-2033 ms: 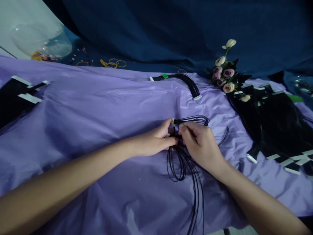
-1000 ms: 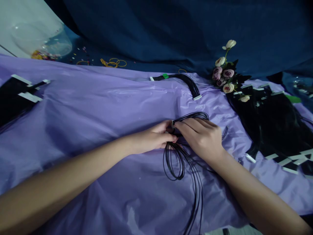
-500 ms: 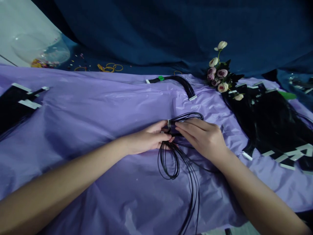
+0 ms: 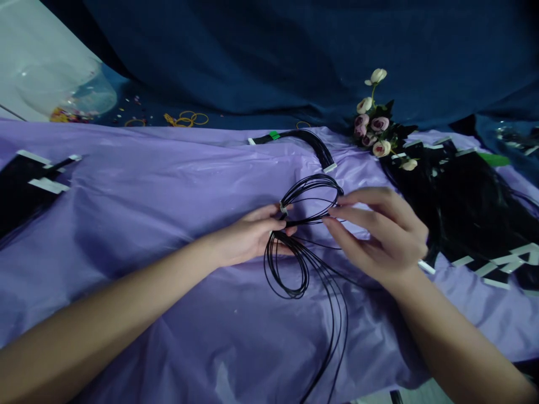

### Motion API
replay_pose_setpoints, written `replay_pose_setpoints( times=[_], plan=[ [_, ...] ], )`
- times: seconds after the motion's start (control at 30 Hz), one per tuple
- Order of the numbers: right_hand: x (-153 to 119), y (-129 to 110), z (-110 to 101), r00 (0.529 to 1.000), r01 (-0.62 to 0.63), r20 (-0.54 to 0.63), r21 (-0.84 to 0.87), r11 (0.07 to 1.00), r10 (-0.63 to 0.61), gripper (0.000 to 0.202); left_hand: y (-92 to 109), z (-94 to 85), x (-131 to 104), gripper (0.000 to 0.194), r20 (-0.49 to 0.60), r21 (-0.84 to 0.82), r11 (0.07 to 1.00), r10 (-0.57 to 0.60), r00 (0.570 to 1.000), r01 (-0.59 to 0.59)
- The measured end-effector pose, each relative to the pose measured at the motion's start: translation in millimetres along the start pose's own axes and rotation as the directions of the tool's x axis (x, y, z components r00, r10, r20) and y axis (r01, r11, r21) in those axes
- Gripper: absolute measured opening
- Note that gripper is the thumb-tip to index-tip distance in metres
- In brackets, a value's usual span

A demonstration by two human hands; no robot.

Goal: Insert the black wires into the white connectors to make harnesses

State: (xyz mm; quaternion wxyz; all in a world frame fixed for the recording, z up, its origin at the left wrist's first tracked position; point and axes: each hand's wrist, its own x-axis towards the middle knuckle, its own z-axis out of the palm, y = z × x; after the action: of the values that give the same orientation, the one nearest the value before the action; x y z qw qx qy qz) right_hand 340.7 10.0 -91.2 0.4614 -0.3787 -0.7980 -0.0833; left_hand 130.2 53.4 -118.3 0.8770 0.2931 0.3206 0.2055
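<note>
Thin black wires (image 4: 332, 314) are gathered in my left hand (image 4: 256, 233), whose thumb and fingers pinch them beside a small white connector (image 4: 283, 207). One loop stands out above and to the right of that hand, another hangs below it, and long ends trail toward the front edge. At the right side of the upper loop, the fingertips of my right hand (image 4: 370, 230) close on the wires, with the thumb just beneath. Beyond the hands lies a curved black cable (image 4: 314, 143) with white end connectors and a green band.
Purple sheeting (image 4: 168, 179) covers the table. Black cable bundles lie at the left (image 4: 21, 191) and right (image 4: 471, 207). Artificial flowers (image 4: 379, 126) stand at the back, near yellow rubber bands (image 4: 187, 119) and a clear bowl (image 4: 90, 95).
My right hand has moved right and its fingers have spread somewhat. The upper loop has opened wider. My left hand has shifted slightly left with the wires.
</note>
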Motion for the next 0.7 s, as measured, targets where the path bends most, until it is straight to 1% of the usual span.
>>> replay_pose_setpoints(
  times=[0.03,0.07,0.13,0.2,0.27,0.33,0.43,0.5,0.57,0.7],
  plan=[
    [0,-3,-3,1.000,0.023,-0.005,0.007,1.000,-0.023,0.020,1,0.4,0,0.041,-0.008,-0.008,1.000,-0.003,1.000,0.003],
    [0,-7,-6,0.999,0.042,0.030,0.033,0.999,-0.043,0.020,1,0.9,0,0.042,-0.013,-0.015,1.000,-0.004,1.000,0.004],
    [-3,-12,-8,0.984,0.052,0.166,0.083,0.995,-0.066,0.018,2,1.2,-1,0.043,-0.027,-0.030,1.000,-0.003,1.000,0.002],
    [-7,-14,-7,0.950,0.022,0.308,0.081,0.996,-0.046,0.017,1,0.4,-1,0.044,-0.027,-0.039,0.999,0.009,1.000,-0.010],
    [-11,-13,-4,0.923,-0.035,0.385,0.051,0.998,0.012,0.017,1,-1.5,-1,0.045,0.013,-0.036,0.999,0.020,1.000,-0.020],
    [-13,-11,-1,0.908,-0.099,0.413,0.046,0.994,0.072,0.017,0,-3.9,0,0.045,0.070,-0.023,0.999,0.027,0.997,-0.025],
    [-12,-9,0,0.909,-0.165,0.399,0.086,0.983,0.118,0.015,0,-7.5,0,0.045,0.120,-0.002,1.000,0.028,0.992,-0.027],
    [-10,-10,-1,0.908,-0.210,0.396,0.142,0.967,0.139,0.014,-1,-9.4,0,0.045,0.132,0.006,1.000,0.027,0.991,-0.029],
    [-8,-12,-2,0.895,-0.252,0.418,0.188,0.949,0.154,0.013,-1,-10.7,0,0.046,0.132,0.014,0.999,0.029,0.991,-0.031],
    [-5,-15,-1,0.855,-0.301,0.485,0.175,0.938,0.184,0.010,-1,-12.0,0,0.048,0.146,0.018,0.999,0.035,0.989,-0.038]
  ],
)
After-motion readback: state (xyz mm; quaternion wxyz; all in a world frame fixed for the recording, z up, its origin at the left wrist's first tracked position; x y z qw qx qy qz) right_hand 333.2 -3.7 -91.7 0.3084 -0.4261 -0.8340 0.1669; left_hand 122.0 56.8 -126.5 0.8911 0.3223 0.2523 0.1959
